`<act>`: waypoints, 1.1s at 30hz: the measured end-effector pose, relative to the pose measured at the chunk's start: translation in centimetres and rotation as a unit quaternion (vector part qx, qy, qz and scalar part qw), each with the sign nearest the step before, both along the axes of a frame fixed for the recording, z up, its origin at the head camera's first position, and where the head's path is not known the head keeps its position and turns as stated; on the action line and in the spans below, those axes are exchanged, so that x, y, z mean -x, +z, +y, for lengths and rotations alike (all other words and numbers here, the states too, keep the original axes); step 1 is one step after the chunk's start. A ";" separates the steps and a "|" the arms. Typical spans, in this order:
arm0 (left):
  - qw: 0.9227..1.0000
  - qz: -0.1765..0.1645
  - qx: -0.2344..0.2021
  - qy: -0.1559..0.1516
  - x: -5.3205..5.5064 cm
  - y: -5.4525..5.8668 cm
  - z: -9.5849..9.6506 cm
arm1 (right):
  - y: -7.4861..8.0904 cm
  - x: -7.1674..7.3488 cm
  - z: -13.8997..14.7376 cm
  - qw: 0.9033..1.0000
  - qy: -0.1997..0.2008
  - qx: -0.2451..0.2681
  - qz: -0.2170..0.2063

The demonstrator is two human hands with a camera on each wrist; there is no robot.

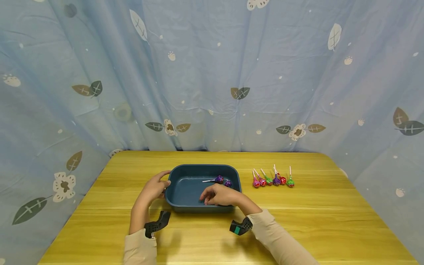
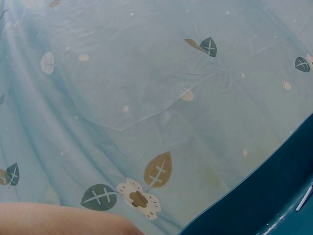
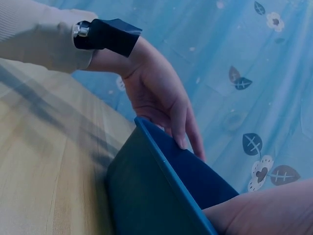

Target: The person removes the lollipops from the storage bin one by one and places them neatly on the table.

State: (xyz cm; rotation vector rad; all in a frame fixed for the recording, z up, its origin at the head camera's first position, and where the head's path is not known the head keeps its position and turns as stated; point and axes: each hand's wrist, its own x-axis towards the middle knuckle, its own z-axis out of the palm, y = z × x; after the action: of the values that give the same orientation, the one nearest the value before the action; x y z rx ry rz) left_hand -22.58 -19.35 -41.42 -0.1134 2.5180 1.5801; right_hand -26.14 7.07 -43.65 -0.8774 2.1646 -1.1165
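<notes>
A dark blue rectangular bin (image 1: 188,209) sits on the wooden table. My left hand (image 1: 154,189) grips its left rim, thumb at the inner side; the right wrist view shows this hand (image 3: 159,88) on the far wall. My right hand (image 1: 220,195) reaches over the near side into the bin, fingers loosely bent, with nothing visible between them. Inside lies a purple-wrapped lollipop (image 1: 219,179), its white stick pointing left. Close behind my right hand is a second purple lollipop (image 1: 228,183), its stick hidden. The left wrist view catches only the bin's edge and a stick (image 2: 304,197).
Right of the bin, several lollipops lie in a row, among them a pink one (image 1: 256,183), a purple one (image 1: 276,181) and a green one (image 1: 290,182). A blue patterned curtain (image 1: 212,73) hangs behind the wooden table (image 1: 331,213).
</notes>
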 end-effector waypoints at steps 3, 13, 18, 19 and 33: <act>1.000 -0.001 0.003 0.003 0.0 0.0 0.0 | -0.1 0.1 0.1 1.000 0.007 0.006 0.005; 1.000 -0.002 0.006 0.006 0.1 -0.1 0.0 | 0.0 0.2 0.5 0.999 -0.009 0.043 -0.009; 1.000 -0.003 0.009 0.007 0.2 -0.1 0.0 | 0.0 0.2 0.7 0.997 -0.027 0.067 -0.018; 1.000 -0.004 0.010 0.009 0.3 -0.1 0.1 | 0.0 0.2 0.8 0.997 -0.029 0.067 -0.011; 1.000 -0.007 0.006 0.009 0.4 -0.3 0.0 | 1.4 0.5 3.3 0.984 -0.092 0.149 -0.015</act>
State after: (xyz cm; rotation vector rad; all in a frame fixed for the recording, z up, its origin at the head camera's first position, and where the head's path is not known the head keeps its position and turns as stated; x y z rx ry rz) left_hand -22.94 -19.33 -41.74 -0.1477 2.5222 1.5651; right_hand -26.66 10.33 -42.21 -0.7904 2.1201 -1.5662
